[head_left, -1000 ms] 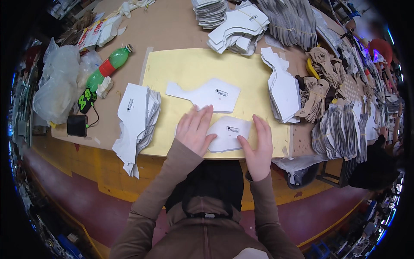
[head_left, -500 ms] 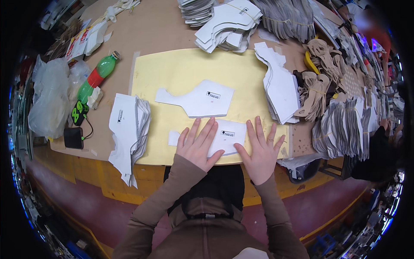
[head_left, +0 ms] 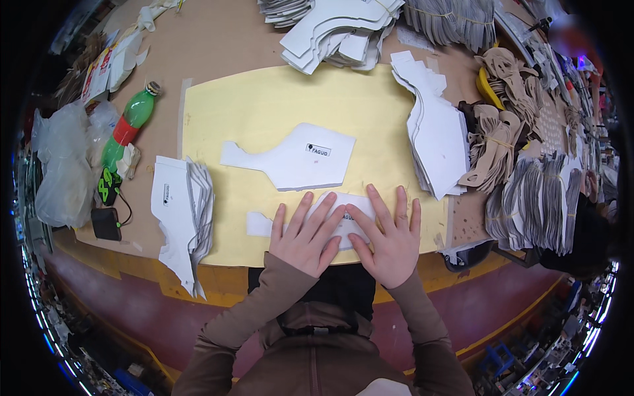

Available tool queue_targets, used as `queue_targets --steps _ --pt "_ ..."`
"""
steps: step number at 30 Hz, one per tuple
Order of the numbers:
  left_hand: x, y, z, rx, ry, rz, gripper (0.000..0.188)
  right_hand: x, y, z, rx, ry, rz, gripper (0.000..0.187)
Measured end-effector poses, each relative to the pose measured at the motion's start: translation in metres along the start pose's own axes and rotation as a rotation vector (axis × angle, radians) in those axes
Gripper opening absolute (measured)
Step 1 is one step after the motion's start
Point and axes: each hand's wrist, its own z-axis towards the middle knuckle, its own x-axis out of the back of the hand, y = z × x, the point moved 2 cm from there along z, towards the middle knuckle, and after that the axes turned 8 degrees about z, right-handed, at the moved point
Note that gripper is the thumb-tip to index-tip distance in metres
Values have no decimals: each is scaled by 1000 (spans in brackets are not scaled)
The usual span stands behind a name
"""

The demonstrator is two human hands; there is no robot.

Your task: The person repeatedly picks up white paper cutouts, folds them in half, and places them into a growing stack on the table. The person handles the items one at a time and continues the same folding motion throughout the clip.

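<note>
Along the bench's near edge: two brown sleeves (head_left: 290, 284) cross it; a white stack (head_left: 173, 204), at the near left corner of the yellow sheet (head_left: 218, 125), pokes out past it.
Yellow room: a strip shows between that stack and the left hand (head_left: 302, 239), with a wider stretch toward the sheet's far edge.
Fingers: spread apart on both hands, palms down; the right hand (head_left: 386, 245) nearly meets the left at the forefinger tips. How firmly they press, I cannot tell.
Lower white piece (head_left: 344, 231): under both hands by the near edge, its narrow end sticking out left of the left fingers.
Its look: flat and white, the dark printed label partly covered by fingers.
Upper white piece (head_left: 297, 158): just beyond the left fingertips; broad and angular rightward, narrow-necked leftward, thinly grey along its near edge.
Sheet's right edge: another white stack (head_left: 436, 142), beside tan straps (head_left: 495, 138).
Bench's far side: curved white pieces (head_left: 343, 33), piled.
</note>
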Motion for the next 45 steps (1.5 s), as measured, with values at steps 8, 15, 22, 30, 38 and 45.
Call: queue_targets --steps 8,15,22,30,38,45 --pt "2 6 1 -4 54 52 47 -4 2 -2 -7 52 14 36" --pt "10 -6 8 98 95 -224 36 -14 6 -22 192 475 -49 25" --pt "8 1 -12 109 109 -214 36 -13 10 -30 223 440 -76 20" --pt "9 10 -16 84 83 -13 42 -15 6 -20 94 509 -21 18" --pt "10 4 -12 94 79 -134 50 -17 8 -24 168 484 -28 22" --pt "14 -7 -3 128 145 -340 68 -22 12 -29 197 595 -35 31"
